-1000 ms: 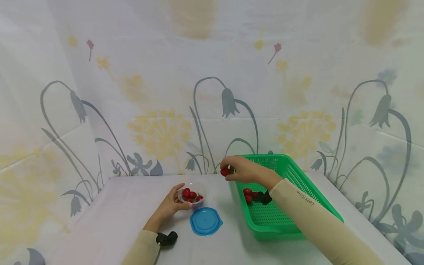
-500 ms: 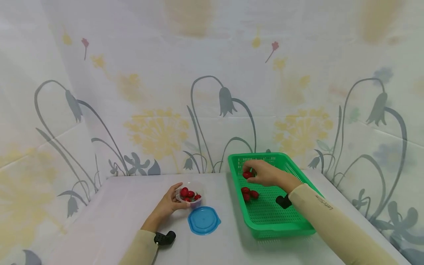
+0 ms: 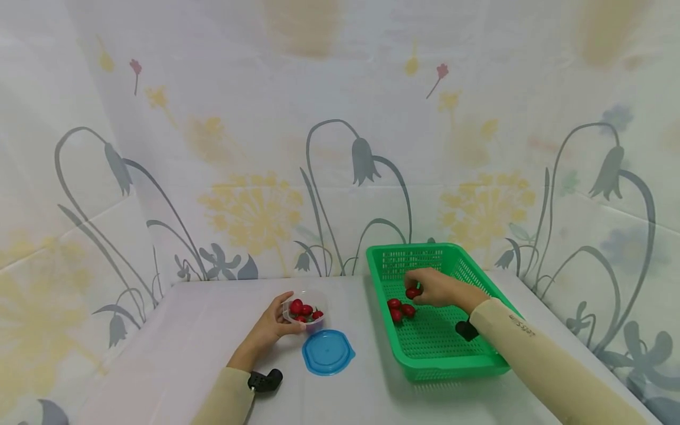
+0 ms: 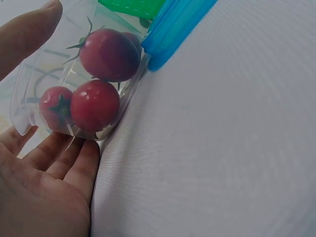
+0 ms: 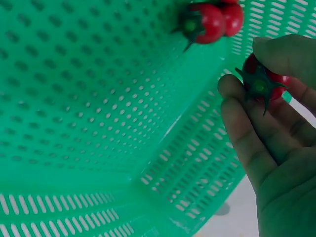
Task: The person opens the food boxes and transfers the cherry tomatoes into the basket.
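Note:
My left hand [image 3: 268, 327] grips a small clear plastic container [image 3: 320, 300] from its left side, thumb near the front and fingers behind. Several cherry tomatoes [image 4: 95, 106] with green stems lie inside it. In the right wrist view, my right hand [image 5: 284, 153] pinches one cherry tomato [image 5: 251, 66] between thumb and fingers, its leafy green top facing the camera. That hand is inside the green basket [image 3: 419, 364], above its floor. Close by, a cluster of loose cherry tomatoes [image 3: 396, 317] rests against the basket's left side.
A blue lid [image 3: 327, 352] lies flat on the white tablecloth [image 3: 212, 307], just in front of the container and left of the basket. Behind the table hangs a flower-printed cloth [image 3: 255, 147].
My right hand has carried the tomato rightward from beyond the basket's left rim, then down into the basket. My left hand stays on the container.

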`<state>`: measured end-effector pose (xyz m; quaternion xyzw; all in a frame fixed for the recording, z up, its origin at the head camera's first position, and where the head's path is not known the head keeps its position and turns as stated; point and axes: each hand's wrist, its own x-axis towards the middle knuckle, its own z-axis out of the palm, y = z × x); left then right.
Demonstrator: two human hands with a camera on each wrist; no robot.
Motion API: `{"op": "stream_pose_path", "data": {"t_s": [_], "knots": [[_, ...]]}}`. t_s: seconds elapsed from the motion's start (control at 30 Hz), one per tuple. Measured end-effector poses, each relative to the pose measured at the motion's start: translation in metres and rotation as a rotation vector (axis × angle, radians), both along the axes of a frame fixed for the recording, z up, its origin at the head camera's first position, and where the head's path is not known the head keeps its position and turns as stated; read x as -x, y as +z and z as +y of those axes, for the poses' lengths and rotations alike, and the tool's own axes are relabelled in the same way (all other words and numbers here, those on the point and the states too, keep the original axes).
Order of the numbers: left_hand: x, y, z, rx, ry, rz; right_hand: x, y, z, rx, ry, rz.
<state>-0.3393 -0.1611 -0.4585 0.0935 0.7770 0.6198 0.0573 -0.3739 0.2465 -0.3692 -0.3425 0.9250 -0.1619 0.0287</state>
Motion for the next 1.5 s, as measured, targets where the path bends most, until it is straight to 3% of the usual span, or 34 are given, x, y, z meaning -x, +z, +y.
{"op": "stream_pose_path", "data": {"t_s": [0.27,0.87,1.17,1.5], "knots": [[0.001,-0.001,-0.002,-0.006,-0.004,-0.012,0.003,-0.005,0.006,-0.074,-0.065,-0.062],[0.000,0.003,-0.001,-0.018,-0.001,-0.004,0.009,-0.014,0.008,-0.119,-0.088,-0.149],[0.002,-0.002,0.000,-0.028,-0.006,-0.011,0.008,-0.014,0.009,-0.116,-0.074,-0.126],[0.001,-0.002,0.000,-0.010,-0.012,-0.010,0.006,-0.006,0.007,-0.102,-0.118,-0.124]]}}
